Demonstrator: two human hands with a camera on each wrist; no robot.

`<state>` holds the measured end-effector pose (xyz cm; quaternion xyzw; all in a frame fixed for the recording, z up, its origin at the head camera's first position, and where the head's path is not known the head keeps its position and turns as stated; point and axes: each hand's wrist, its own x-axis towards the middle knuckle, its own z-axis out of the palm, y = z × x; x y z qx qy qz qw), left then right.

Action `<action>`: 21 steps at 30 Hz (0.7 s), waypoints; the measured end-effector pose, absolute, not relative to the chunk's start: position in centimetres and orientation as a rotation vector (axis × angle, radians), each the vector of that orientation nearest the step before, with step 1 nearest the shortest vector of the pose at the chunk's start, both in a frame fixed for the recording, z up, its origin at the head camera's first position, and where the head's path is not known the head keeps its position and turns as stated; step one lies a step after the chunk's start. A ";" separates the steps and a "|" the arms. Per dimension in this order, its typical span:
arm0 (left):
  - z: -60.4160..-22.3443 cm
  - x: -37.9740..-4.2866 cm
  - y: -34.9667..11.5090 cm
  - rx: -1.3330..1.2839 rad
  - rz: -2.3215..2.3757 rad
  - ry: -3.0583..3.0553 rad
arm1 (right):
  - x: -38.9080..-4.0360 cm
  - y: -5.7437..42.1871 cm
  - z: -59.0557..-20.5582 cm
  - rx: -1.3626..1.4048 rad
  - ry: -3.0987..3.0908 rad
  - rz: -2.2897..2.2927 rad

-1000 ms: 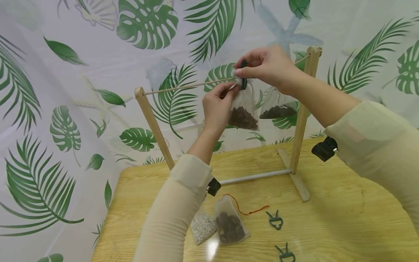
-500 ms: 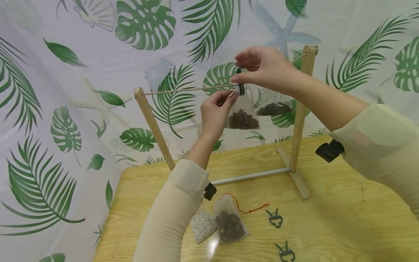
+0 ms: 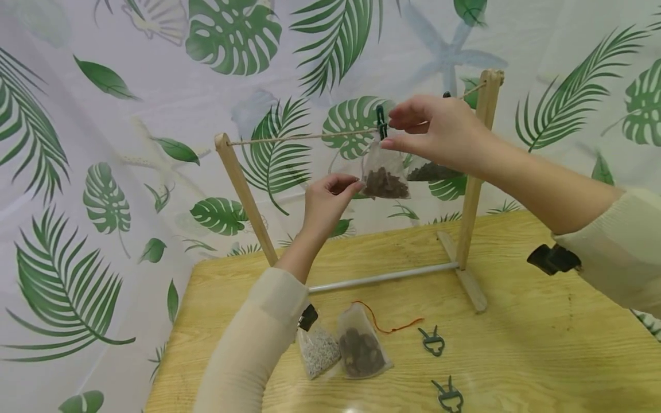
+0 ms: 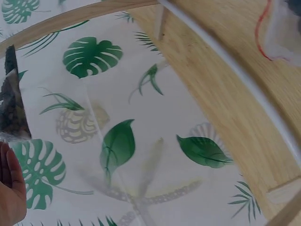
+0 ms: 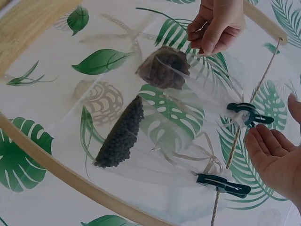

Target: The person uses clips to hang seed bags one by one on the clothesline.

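Note:
In the head view, a mesh bag of brown chunks (image 3: 384,184) hangs from a cord (image 3: 299,137), fixed by a dark green clip (image 3: 381,121). My right hand (image 3: 439,129) stands just right of that clip, fingers parted and holding nothing. At the bag's left edge, my left hand (image 3: 330,201) has thumb and index fingertip together. They seem to pinch the end of the bag's thin pale drawstring (image 5: 237,84), though the strand is faint. A second mesh bag of dark grains (image 5: 121,134) hangs alongside from another green clip (image 5: 223,184), partly behind my right hand in the head view.
A wooden frame (image 3: 475,166) with a white lower bar (image 3: 387,279) carries the cord. On the table (image 3: 542,344) lie a bag of pale grains (image 3: 319,351), a bag of dark lumps (image 3: 361,350) with a red string (image 3: 395,329), and two green clips (image 3: 432,341) (image 3: 448,396).
My right hand has let go of the clip and moved slightly right and down. The left hand has come down from the cord to the bag's left edge. The clip stays on the cord.

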<state>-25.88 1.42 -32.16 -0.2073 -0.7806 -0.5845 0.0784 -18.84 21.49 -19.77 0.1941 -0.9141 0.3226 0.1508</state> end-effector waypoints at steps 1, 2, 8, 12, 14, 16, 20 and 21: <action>-32.5 -25.8 1.1 -0.639 -1.734 -2.362 | -18.7 21.5 -20.0 0.561 -2.630 0.910; -32.9 -25.7 0.8 -0.652 -1.721 -2.390 | -18.5 21.4 -20.2 0.567 -2.636 0.889; -34.6 -25.0 -0.8 -0.721 -1.533 -2.599 | -17.9 21.7 -21.4 0.558 -2.687 0.865; -35.8 -24.4 -1.8 -0.737 -1.497 -2.700 | -17.5 21.9 -22.2 0.578 -2.664 0.863; -36.5 -24.1 -2.2 -0.714 -1.556 -2.736 | -17.3 21.9 -22.6 0.613 -2.654 0.844; -37.3 -23.8 -2.6 -0.696 -1.614 -2.778 | -17.2 21.9 -23.1 0.650 -2.666 0.834; -39.0 -23.2 -3.1 -0.691 -1.648 -2.876 | -17.1 21.8 -24.5 0.681 -2.733 0.815; -39.5 -23.0 -3.2 -0.703 -1.633 -2.903 | -17.0 21.8 -24.9 0.675 -2.752 0.810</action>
